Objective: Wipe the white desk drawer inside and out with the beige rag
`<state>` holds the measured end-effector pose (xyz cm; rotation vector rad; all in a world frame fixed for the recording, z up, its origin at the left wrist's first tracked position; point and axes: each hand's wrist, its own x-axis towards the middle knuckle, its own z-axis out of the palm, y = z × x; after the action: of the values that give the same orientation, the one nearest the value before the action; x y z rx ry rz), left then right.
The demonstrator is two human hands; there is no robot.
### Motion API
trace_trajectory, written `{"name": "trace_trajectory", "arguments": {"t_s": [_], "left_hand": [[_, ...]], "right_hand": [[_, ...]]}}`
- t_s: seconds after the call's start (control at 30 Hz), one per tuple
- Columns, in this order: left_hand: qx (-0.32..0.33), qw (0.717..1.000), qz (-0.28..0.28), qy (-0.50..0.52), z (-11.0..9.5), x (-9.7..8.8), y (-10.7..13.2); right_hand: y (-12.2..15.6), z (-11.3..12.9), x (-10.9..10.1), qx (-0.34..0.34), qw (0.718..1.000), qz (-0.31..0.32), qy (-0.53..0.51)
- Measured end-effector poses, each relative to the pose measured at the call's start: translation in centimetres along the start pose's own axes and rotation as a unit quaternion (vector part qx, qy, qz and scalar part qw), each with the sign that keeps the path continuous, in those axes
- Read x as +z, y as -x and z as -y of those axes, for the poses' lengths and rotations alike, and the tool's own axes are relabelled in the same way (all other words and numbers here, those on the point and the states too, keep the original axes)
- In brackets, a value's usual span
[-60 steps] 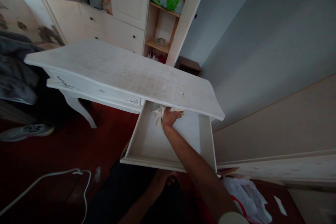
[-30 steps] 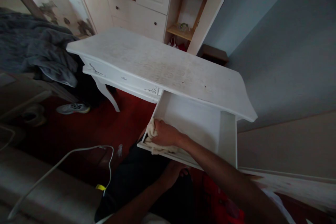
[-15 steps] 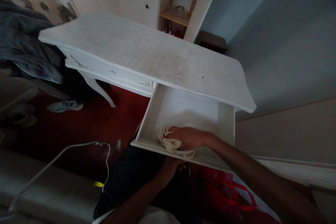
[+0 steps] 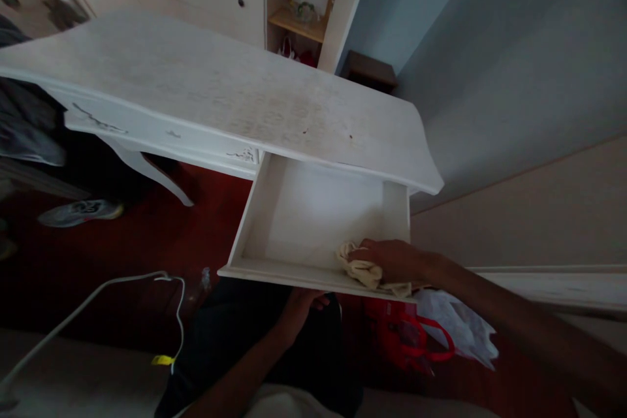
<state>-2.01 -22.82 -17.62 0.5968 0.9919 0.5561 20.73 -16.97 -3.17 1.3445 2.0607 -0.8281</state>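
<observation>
A white drawer is pulled out from the white desk, and its inside shows no contents other than a cream cloth. My right hand grips this bunched cloth inside the drawer, at the front right corner. Part of the cloth hangs along the front panel. Below the drawer front, my left hand is at its underside, near my knee. Its fingers are partly hidden, so I cannot see whether they grip the panel.
A red bag and a clear plastic bag lie on the floor at right. A white cable curves at left, and a shoe sits beyond it. Behind the desk stands a white cabinet.
My right hand has slid the cloth rightward along the inside of the drawer front to its right corner. My left hand stays beneath the drawer. The whole view has shifted right.
</observation>
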Motion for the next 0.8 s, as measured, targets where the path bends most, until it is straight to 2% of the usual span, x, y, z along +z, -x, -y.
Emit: {"name": "trace_trajectory", "arguments": {"t_s": [0.17,0.3,0.43,0.53,0.63,0.8], "left_hand": [[0.015,1.0,0.01,-0.006,0.2,-0.1,-0.1],[0.013,1.0,0.017,-0.006,0.3,-0.1,-0.5],[0.003,1.0,0.015,-0.013,0.6,-0.1,-1.2],[0.009,1.0,0.022,-0.015,1.1,-0.2,-1.8],[0.012,1.0,0.015,-0.019,1.5,-0.4,-2.3],[0.008,0.999,0.02,-0.029,1.4,-0.5,-2.3]], "right_hand": [[-0.2,-0.6,0.8,0.129,0.984,-0.098,0.076],[-1.1,-1.3,1.0,0.196,0.94,-0.222,0.172],[-2.9,-1.7,0.1,0.249,0.908,-0.293,0.167],[-4.7,-1.7,-1.9,0.325,0.879,-0.32,0.14],[-6.2,-1.8,-4.3,0.393,0.858,-0.314,0.101],[-7.5,-2.1,-6.7,0.419,0.862,-0.277,0.066]]}}
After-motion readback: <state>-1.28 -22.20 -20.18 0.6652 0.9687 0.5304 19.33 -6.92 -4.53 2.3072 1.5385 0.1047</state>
